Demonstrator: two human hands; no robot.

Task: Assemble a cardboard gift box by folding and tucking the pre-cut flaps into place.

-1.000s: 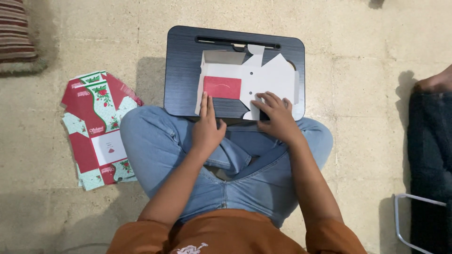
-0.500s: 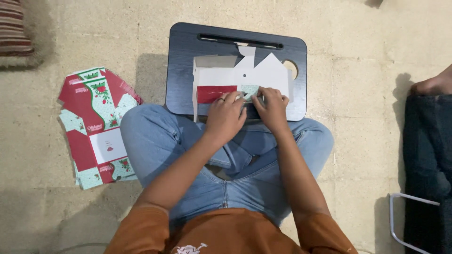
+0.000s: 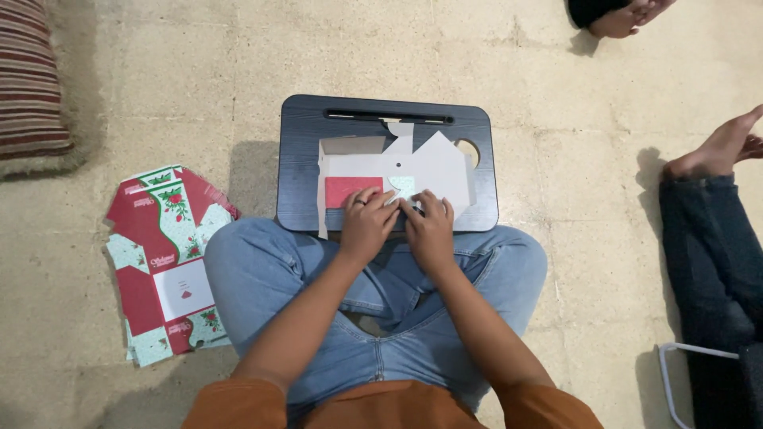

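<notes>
My left hand (image 3: 367, 224) & right hand (image 3: 429, 230) side by side, fingers pressed flat on 1 cardboard box blank (image 3: 413, 171), on 1 black lap tray (image 3: 306, 159) over my knees, 1 stack of flat printed boxes (image 3: 163, 262) on floor to my left.

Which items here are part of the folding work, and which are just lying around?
In use:
left hand and right hand, pressing the card
flat box blank, grey side up
black lap tray under it
stack of printed blanks, likely the supply

Lying about:
striped cushion
another person's legs
white frame
</notes>
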